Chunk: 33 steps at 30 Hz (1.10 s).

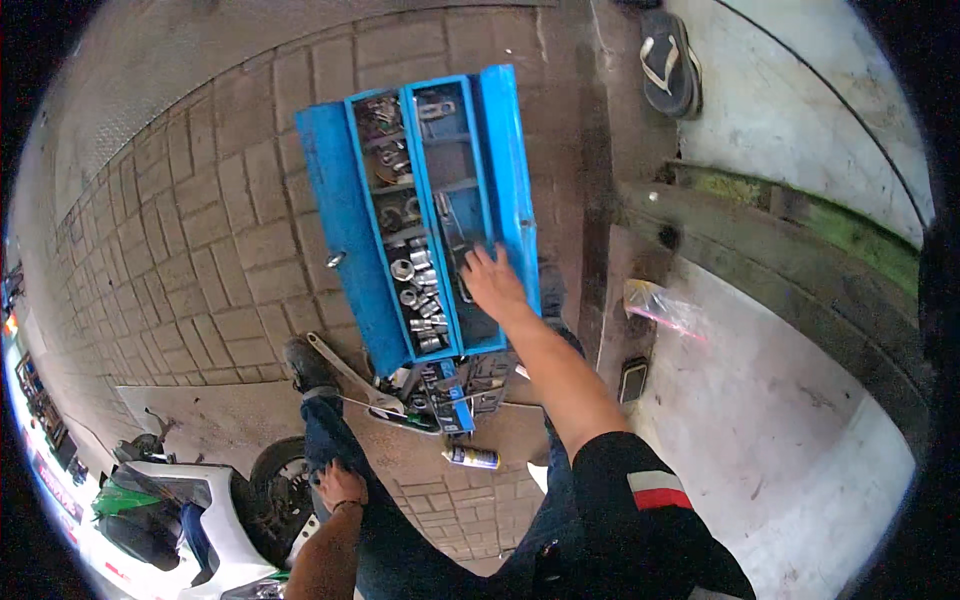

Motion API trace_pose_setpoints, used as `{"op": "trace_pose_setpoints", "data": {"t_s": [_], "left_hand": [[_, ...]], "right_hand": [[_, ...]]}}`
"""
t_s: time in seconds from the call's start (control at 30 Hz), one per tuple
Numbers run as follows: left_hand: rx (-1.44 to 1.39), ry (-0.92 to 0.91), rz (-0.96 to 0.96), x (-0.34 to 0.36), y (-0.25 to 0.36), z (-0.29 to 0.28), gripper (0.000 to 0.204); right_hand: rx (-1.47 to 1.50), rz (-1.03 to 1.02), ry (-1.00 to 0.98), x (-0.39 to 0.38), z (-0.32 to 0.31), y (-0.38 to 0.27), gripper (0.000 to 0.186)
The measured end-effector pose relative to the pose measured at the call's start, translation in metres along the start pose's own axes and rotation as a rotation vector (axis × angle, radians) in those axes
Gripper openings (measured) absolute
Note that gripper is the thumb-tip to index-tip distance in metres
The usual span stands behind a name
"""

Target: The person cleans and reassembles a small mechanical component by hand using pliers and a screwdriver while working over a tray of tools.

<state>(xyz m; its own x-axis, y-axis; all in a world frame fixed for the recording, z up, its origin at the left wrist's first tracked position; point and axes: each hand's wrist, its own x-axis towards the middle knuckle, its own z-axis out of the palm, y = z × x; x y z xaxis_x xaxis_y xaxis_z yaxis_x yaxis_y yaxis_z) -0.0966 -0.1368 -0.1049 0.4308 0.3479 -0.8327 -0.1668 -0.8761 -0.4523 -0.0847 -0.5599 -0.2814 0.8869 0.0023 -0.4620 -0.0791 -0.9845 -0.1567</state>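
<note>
A long blue metal toolbox (330, 210) lies in front of me with its lids folded out to both sides. My right hand (492, 282) reaches over its right compartment, fingers apart, and nothing shows in its grip. Just beyond the fingertips lies a long silvery hand tool (448, 218), partly covered by the hand; I cannot tell whether they touch. Metal sockets (422, 280) fill the near part of the left compartment, and small metal parts (378, 118) lie at its far end. My left hand (341, 486) rests on my left leg with its fingers laid out.
Below the toolbox sit a large wrench (350, 370) and an open socket case (455, 390). A spray can (472, 457) lies on the paving. A white motorcycle (200, 520) is at lower left. At right are a phone (633, 380), a plastic bag (660, 305) and a flip-flop (670, 70).
</note>
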Motion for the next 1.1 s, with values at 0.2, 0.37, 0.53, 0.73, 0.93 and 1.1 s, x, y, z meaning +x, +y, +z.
{"op": "trace_pose_setpoints", "data": {"t_s": [0.2, 0.37, 0.53, 0.73, 0.93, 1.1], "left_hand": [[-0.064, 0.198, 0.078, -0.011, -0.018, -0.010, 0.045], [-0.413, 0.326, 0.231, -0.013, -0.059, -0.011, 0.038], [-1.098, 0.348, 0.664, -0.130, -0.056, -0.155, 0.024], [-1.628, 0.197, 1.107, -0.386, -0.138, -0.361, 0.014], [-1.642, 0.356, 1.400, -0.487, -0.230, -0.390, 0.013], [-1.599, 0.359, 1.604, -0.519, -0.267, -0.370, 0.013]], "right_hand": [[0.261, 0.173, 0.143, -0.011, -0.029, -0.008, 0.026], [0.869, 0.411, 0.381, -0.053, -0.145, -0.075, 0.034], [1.106, 0.348, 0.463, -0.147, -0.378, -0.132, 0.051], [1.317, -0.230, 0.440, -0.237, -0.607, -0.204, 0.032], [1.045, -0.488, 0.430, -0.303, -0.744, -0.268, 0.037], [1.175, -0.436, 0.531, -0.350, -0.758, -0.300, 0.024]]}}
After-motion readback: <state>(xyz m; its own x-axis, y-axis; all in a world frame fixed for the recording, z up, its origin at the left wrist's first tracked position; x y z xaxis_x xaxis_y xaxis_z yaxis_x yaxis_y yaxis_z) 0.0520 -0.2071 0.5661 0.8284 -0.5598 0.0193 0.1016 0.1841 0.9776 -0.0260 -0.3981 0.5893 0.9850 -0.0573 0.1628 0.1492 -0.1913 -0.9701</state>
